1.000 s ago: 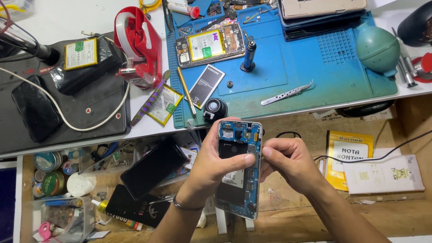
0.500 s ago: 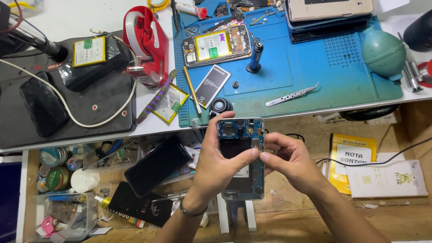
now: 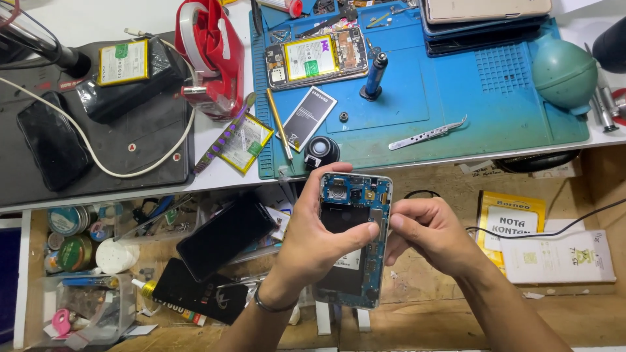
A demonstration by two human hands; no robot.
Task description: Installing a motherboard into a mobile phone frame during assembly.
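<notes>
Item: opened phone [image 3: 352, 241], back cover off, blue circuit board and dark battery bay exposed. Location: held in the air in front of you, just below the front edge of the surface [image 3: 215, 166], above the open drawer area.

Left hand [image 3: 316, 244]: wrapped around the phone's left edge and lower body, thumb pressed across the middle of the frame. It is grasping the phone firmly.

Right hand [image 3: 427, 234]: fingertips pinched against the phone's right edge, near the small metal strip beside the battery bay. Whether it grips a part there or only presses on it, I cannot tell.

Handling note: keep your left thumb off the exposed board and let it bear on the frame only; work the right edge with light fingertip pressure, since bare contacts sit close by (judgement, not observed damage).

Nearby stock:
- Blue work mat [image 3: 456, 98], carrying a second opened phone [image 3: 317, 57], a loose battery [image 3: 308, 118], metal tweezers [image 3: 427, 133] and a blue-handled screwdriver [image 3: 375, 75].
- Green rubber blower [image 3: 564, 72], at the mat's right end.
- Red tape dispenser [image 3: 208, 55], left of the mat.
- Dark phone [image 3: 225, 236], lying in the drawer area to your left, well apart from your hands.
</notes>
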